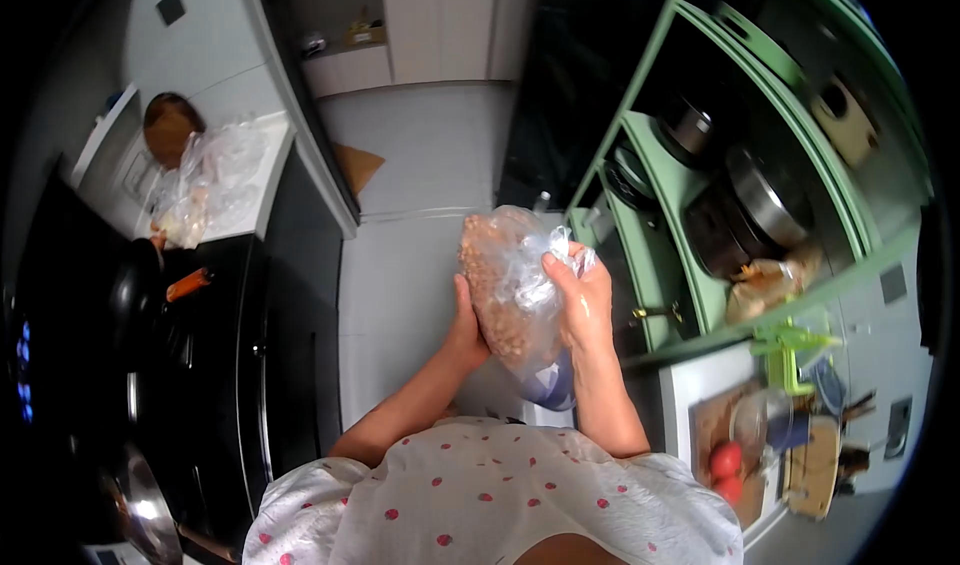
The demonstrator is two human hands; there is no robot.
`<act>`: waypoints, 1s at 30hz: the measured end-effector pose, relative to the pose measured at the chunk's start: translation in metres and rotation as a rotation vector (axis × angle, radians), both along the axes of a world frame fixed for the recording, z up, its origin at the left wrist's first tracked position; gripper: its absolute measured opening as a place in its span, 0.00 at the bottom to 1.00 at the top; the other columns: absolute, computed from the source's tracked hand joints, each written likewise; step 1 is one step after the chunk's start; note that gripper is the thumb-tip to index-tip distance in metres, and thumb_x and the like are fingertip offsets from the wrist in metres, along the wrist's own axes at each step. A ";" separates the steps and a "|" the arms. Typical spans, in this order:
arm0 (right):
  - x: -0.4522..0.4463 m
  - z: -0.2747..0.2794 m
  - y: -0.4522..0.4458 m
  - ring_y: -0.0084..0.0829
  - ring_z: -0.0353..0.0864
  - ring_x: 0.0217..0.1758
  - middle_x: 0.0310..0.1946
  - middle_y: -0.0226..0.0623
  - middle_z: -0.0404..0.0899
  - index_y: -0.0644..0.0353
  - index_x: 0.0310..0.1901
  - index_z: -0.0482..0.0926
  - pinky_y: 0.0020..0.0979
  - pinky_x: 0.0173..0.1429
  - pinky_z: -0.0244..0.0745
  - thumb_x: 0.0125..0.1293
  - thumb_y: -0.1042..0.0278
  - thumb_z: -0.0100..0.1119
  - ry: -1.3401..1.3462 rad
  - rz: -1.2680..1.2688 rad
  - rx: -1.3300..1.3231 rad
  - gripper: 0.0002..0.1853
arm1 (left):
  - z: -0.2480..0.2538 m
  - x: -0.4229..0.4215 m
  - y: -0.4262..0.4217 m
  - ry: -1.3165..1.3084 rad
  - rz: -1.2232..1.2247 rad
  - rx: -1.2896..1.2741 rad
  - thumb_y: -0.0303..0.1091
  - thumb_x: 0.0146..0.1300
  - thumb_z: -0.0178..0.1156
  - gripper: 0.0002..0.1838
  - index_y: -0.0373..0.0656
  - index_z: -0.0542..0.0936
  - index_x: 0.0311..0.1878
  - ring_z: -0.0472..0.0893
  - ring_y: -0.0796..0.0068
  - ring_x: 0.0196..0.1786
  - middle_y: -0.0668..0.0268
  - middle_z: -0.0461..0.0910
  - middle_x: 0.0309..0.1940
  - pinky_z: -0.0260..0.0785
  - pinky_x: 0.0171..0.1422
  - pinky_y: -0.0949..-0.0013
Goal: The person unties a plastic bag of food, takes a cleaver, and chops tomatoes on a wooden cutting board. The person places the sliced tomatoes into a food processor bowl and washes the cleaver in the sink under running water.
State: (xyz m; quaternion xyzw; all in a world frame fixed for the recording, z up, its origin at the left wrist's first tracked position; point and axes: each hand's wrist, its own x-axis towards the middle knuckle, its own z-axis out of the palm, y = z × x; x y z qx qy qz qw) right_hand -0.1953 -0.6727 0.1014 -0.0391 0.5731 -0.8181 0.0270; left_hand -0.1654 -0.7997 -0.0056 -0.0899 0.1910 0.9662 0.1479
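A clear plastic bag of peanuts (497, 290), or similar small pinkish-brown pieces, is held up in front of my body. My left hand (466, 323) supports its left side and underside; the thumb shows, while the other fingers are hidden behind the bag. On the other side, my right hand (583, 290) is closed around the bunched plastic at the bag's neck, with the thumb pressed on top. Wet-looking highlights show on the right hand. Something blue and white shows below the bag's lower end.
At left are a black counter (215, 355), a dark pan (135, 285) and crumpled plastic bags (215, 170). Green shelves (690, 235) with a steel-lidded cooker (765, 200) stand at right. Below them, red tomato-like items (725, 460) lie on a board. Grey floor (400, 165) runs ahead.
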 end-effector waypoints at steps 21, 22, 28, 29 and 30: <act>-0.312 0.004 -0.187 0.17 0.72 0.35 0.31 0.26 0.76 0.61 0.39 0.76 0.22 0.43 0.66 0.63 0.72 0.57 -0.085 0.329 -0.014 0.05 | -0.018 -0.297 -0.193 -0.070 0.301 -0.263 0.69 0.64 0.34 0.41 0.45 0.62 0.67 0.66 0.59 0.66 0.59 0.67 0.64 0.57 0.69 0.53; -0.329 0.003 -0.196 0.17 0.72 0.35 0.31 0.26 0.76 0.61 0.39 0.76 0.22 0.43 0.66 0.63 0.72 0.57 -0.085 0.322 -0.015 0.05 | -0.023 -0.311 -0.203 -0.014 0.300 -0.275 0.70 0.64 0.34 0.41 0.45 0.62 0.68 0.66 0.59 0.66 0.59 0.66 0.64 0.57 0.69 0.52; -0.439 -0.020 -0.267 0.18 0.72 0.34 0.30 0.26 0.76 0.59 0.36 0.75 0.23 0.41 0.67 0.63 0.73 0.57 -0.092 0.175 -0.243 0.02 | -0.033 -0.399 -0.246 0.049 0.106 -0.065 0.72 0.62 0.32 0.43 0.49 0.57 0.71 0.63 0.61 0.69 0.64 0.62 0.68 0.55 0.71 0.52; -0.457 -0.019 -0.281 0.18 0.73 0.34 0.30 0.26 0.75 0.59 0.36 0.74 0.23 0.41 0.67 0.63 0.73 0.57 -0.117 0.130 -0.258 0.02 | -0.032 -0.414 -0.259 0.053 0.087 -0.075 0.72 0.62 0.32 0.43 0.49 0.57 0.71 0.63 0.61 0.69 0.64 0.62 0.68 0.55 0.71 0.52; -0.477 -0.019 -0.296 0.19 0.73 0.33 0.30 0.27 0.75 0.59 0.36 0.74 0.24 0.40 0.68 0.63 0.73 0.57 -0.136 0.091 -0.268 0.02 | -0.030 -0.431 -0.271 0.041 0.058 -0.057 0.73 0.61 0.31 0.44 0.50 0.56 0.71 0.63 0.62 0.68 0.64 0.62 0.68 0.55 0.70 0.53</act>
